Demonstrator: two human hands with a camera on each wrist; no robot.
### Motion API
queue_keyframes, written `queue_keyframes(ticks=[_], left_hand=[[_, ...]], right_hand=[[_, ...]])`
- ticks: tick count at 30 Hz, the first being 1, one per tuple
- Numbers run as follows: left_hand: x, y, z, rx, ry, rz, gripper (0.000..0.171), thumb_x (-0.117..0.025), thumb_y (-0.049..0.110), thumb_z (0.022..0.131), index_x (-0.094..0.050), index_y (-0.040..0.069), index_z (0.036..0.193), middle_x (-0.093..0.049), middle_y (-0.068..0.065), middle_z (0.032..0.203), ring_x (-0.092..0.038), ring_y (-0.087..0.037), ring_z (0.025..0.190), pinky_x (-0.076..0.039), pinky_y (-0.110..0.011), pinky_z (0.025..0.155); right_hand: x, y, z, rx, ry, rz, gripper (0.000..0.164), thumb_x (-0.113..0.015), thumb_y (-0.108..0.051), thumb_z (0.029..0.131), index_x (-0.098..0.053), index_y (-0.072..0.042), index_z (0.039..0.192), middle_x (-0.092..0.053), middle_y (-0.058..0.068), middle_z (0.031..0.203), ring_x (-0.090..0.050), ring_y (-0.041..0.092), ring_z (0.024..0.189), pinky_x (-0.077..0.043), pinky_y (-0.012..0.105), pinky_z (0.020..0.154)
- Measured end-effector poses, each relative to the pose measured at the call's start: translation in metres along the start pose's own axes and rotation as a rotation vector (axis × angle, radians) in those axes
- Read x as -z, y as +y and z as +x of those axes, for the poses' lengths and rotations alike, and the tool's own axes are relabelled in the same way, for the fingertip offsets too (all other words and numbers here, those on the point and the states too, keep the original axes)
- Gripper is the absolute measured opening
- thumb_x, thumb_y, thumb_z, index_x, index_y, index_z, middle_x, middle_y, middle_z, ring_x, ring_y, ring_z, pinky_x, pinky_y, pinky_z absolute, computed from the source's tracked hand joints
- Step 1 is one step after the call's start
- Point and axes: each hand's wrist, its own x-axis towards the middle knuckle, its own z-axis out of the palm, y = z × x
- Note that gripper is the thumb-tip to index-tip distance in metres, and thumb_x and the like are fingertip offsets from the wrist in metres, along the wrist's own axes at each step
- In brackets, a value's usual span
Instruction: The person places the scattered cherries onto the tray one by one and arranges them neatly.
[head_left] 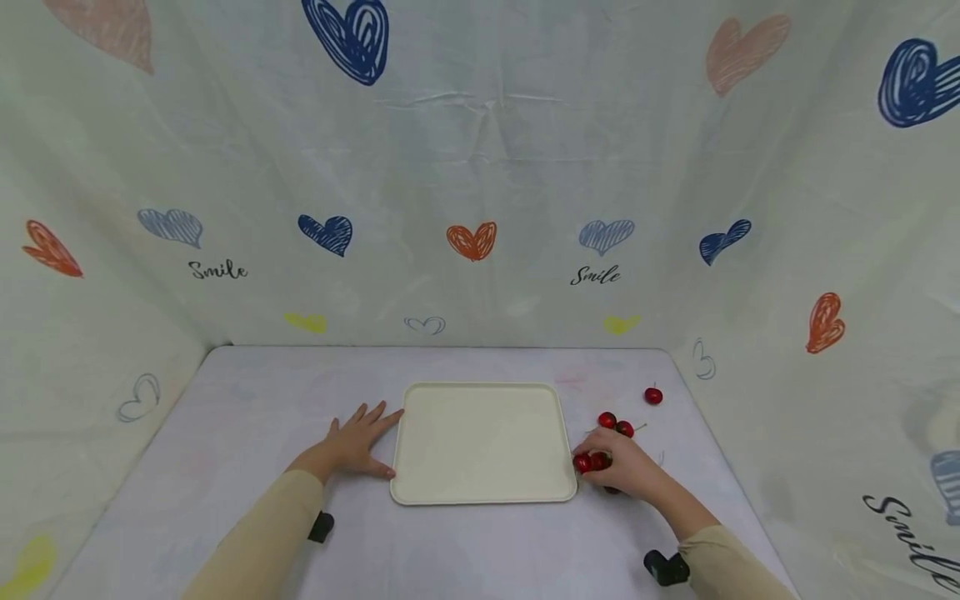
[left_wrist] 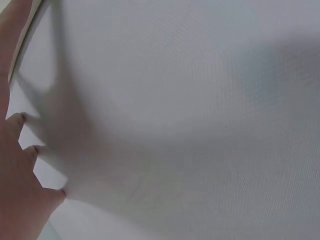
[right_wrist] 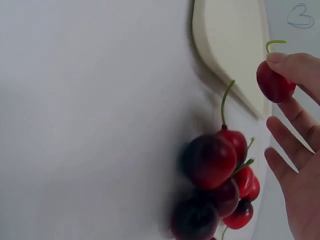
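Note:
A cream rectangular tray lies flat on the table. My left hand is spread at its left side, with thumb and forefinger tips at the rim. In the left wrist view the left hand shows only partly. Close to the tray's right edge, my right hand pinches a dark red cherry between thumb and forefinger, its green stem pointing up. The other fingers of that hand are extended. Below the held cherry, several cherries with stems lie clustered, partly hidden by the hand in the head view.
A lone cherry lies at the far right, beyond the cluster. The white-covered table meets a pale curtain printed with hearts at the back and sides. Black devices sit at both wrists.

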Motion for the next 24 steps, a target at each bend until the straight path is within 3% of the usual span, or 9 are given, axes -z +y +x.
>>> queue_keyframes(ticks=[8,14,24], left_hand=[[0.004,0.006,-0.001,0.016,-0.021,-0.015,0.107,-0.084,0.052,0.067,-0.033,0.013,0.152,-0.024,-0.025,0.156,-0.016,-0.056,0.139,-0.014,-0.081,0.097],[0.009,0.012,-0.003,0.070,-0.061,-0.046,0.107,-0.086,0.047,0.068,-0.031,0.012,0.153,-0.022,-0.025,0.156,-0.011,-0.060,0.137,-0.014,-0.081,0.097],[0.013,0.018,0.000,0.060,-0.082,-0.096,0.106,-0.089,0.037,0.067,-0.032,0.008,0.151,-0.019,-0.029,0.156,-0.007,-0.065,0.134,-0.014,-0.086,0.089]], right_hand=[[-0.009,-0.013,0.013,0.050,-0.005,0.188,0.027,-0.081,-0.014,0.080,-0.075,-0.009,0.107,-0.059,-0.001,0.098,-0.057,0.020,0.085,-0.054,0.024,0.070],[-0.018,-0.025,0.026,0.069,-0.017,0.306,0.030,-0.081,-0.011,0.080,-0.073,-0.003,0.108,-0.059,0.004,0.101,-0.058,0.019,0.086,-0.054,0.023,0.071],[-0.038,-0.041,0.045,0.054,-0.045,0.461,0.031,-0.079,-0.008,0.081,-0.067,-0.001,0.108,-0.062,0.007,0.103,-0.061,0.019,0.085,-0.056,0.025,0.070]])
